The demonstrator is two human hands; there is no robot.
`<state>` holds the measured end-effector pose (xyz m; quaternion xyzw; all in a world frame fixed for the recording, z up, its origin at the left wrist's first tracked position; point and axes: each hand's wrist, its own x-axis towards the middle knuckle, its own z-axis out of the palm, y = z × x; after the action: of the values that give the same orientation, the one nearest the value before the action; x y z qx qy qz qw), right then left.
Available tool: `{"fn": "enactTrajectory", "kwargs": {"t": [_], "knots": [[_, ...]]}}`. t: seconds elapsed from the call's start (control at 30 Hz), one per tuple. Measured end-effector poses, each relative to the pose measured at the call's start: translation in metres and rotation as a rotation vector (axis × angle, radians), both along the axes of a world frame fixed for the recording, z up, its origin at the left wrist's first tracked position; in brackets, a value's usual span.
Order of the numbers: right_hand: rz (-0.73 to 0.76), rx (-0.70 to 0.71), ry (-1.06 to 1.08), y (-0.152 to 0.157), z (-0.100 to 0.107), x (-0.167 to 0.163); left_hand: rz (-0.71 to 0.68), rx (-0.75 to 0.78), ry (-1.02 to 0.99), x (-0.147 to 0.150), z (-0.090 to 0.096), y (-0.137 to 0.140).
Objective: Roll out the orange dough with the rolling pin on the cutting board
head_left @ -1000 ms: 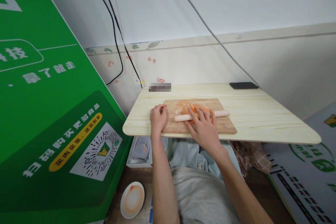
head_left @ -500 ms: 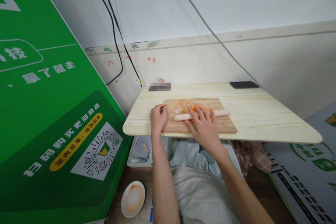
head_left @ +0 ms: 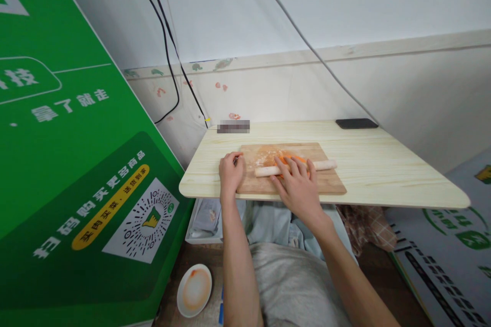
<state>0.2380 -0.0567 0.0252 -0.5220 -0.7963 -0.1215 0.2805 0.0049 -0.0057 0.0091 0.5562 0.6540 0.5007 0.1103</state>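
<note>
A wooden rolling pin (head_left: 267, 170) lies crosswise over a flat orange piece that looks like dough (head_left: 292, 157). My right hand (head_left: 301, 186) rests on the pin, with its fingers over the top and the thumb on the near side. Under both is a wooden cutting board (head_left: 326, 185), dusted with pale flour-like powder and stained orange at its far left. My left hand (head_left: 230, 172) is curled at the board's left edge, its fingers bent round and partly hidden. A small dark spot between those fingers is too small to name.
The board sits on a pale wood-grain table (head_left: 399, 173). A black phone-like slab (head_left: 356, 123) lies at the back right, near a hanging cable. On the lower left stands a white bowl (head_left: 194, 291) with orange residue. A green printed panel (head_left: 95, 163) rises at left.
</note>
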Motion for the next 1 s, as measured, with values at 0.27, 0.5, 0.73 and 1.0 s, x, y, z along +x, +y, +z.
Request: {"fn": "enactTrajectory", "kwargs": {"t": [0.27,0.5,0.73,1.0], "knots": [[-0.006,0.001,-0.006,-0.008,0.000,0.002,0.003,-0.009,0.003,0.000,0.001,0.000],[-0.001,-0.047,-0.019,-0.004,0.004,0.001,0.002,-0.007,0.004,0.000,0.002,-0.001],[0.005,-0.079,-0.028,0.007,0.010,-0.002,0.007,-0.013,0.005,0.001,0.002,-0.001],[0.012,-0.044,-0.021,-0.014,0.003,0.005,-0.001,-0.012,-0.007,0.001,0.001,0.000]]}}
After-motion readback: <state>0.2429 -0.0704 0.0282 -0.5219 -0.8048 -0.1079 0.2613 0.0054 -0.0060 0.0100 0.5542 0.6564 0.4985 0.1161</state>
